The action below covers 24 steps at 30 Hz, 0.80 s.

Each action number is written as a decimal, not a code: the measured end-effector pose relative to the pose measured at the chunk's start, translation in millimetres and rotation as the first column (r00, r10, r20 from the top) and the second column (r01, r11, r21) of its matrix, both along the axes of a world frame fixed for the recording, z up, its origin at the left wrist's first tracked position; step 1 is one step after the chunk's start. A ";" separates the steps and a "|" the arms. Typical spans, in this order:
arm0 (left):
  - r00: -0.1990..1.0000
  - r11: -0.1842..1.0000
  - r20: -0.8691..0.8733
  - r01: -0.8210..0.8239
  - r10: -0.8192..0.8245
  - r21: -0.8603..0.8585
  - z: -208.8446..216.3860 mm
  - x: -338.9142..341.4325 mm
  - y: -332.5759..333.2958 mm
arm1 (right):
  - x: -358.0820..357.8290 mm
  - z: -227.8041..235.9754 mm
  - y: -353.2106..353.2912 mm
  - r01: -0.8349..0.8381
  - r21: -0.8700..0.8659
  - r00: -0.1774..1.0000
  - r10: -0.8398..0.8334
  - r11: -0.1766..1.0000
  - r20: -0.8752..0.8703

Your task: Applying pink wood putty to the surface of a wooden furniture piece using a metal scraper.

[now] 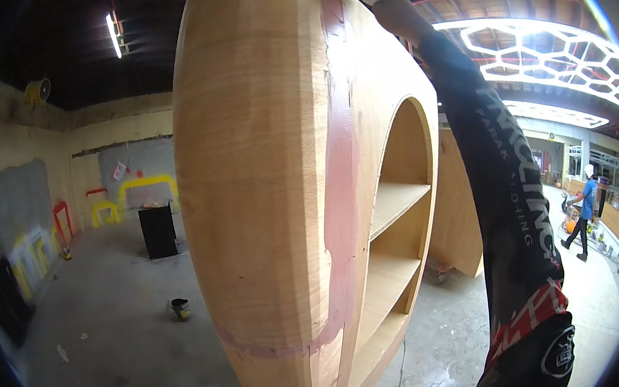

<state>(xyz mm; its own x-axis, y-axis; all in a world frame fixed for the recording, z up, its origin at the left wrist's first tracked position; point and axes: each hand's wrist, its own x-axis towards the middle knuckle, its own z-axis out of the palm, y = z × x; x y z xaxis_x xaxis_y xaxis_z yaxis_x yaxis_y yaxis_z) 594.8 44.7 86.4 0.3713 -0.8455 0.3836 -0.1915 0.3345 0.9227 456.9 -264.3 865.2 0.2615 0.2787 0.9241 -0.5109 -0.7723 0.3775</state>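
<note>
A tall pale wooden cabinet [256,161] with a rounded outline fills the middle. Its arched opening has wooden shelves [390,200]. A band of pinkish filler [340,191] runs down the cabinet along the seam and turns left near the bottom; higher up it shines as if wet. My right arm in a black printed sleeve [492,157] reaches up past the shelf side. At the cabinet's top, my right hand [387,9] is closed around something dark and thin, mostly cut off by the frame. My left hand is out of view. A small dark tip pokes in at the bottom edge.
On the concrete floor to the left stand a small open can [180,310] and a black box [158,232]. Another wooden panel [454,204] stands behind the cabinet. Far right, a person in a blue shirt [587,201] is near cans and boards. A cable lies on the floor.
</note>
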 end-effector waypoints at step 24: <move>0.966 0.945 -0.246 -0.146 0.074 -0.293 -281.4 -9.7 -109.2 | 18.7 -136.6 32.9 -0.100 -0.038 0.968 0.088 0.994 -0.235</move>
